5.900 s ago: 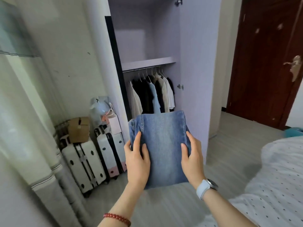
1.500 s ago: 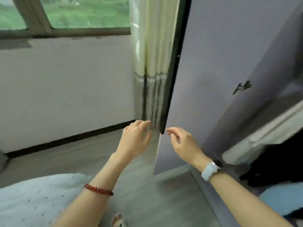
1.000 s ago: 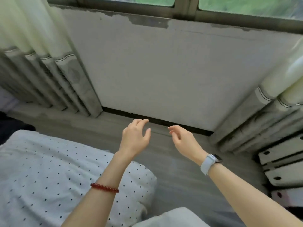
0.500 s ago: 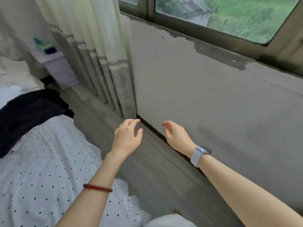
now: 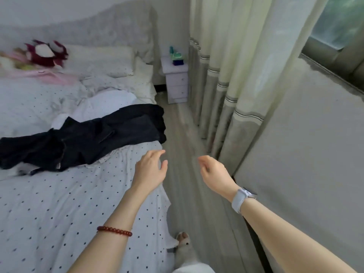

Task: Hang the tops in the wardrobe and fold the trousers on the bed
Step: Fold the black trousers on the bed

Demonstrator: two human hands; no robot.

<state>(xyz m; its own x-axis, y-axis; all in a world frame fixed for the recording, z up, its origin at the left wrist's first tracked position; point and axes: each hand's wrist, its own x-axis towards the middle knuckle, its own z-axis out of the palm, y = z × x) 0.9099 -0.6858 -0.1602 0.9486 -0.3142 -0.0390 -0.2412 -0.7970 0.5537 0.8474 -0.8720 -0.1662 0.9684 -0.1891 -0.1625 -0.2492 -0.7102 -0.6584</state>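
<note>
Trousers (image 5: 84, 142): one dark pair, unfolded, lay crumpled across the bed (image 5: 59, 203), one end reaching its right edge and drooping a little over it. Whether this item was in fact trousers could not be told for certain; it read as such.

Jeans: gone from your hands, which had held them folded at the wardrobe some seconds earlier; not in view at this moment.

Left hand (image 5: 151, 168): empty, fingers loosely spread, above the bed's right edge, near the dark pair but not touching it.

Right hand (image 5: 213, 172): empty, fingers relaxed and slightly curled, over the floor (image 5: 189, 146) beside the curtain (image 5: 226, 95).

View: you had swung from wardrobe to bed.

Judgement: one pair put away, the dark pair next to fold.
</note>
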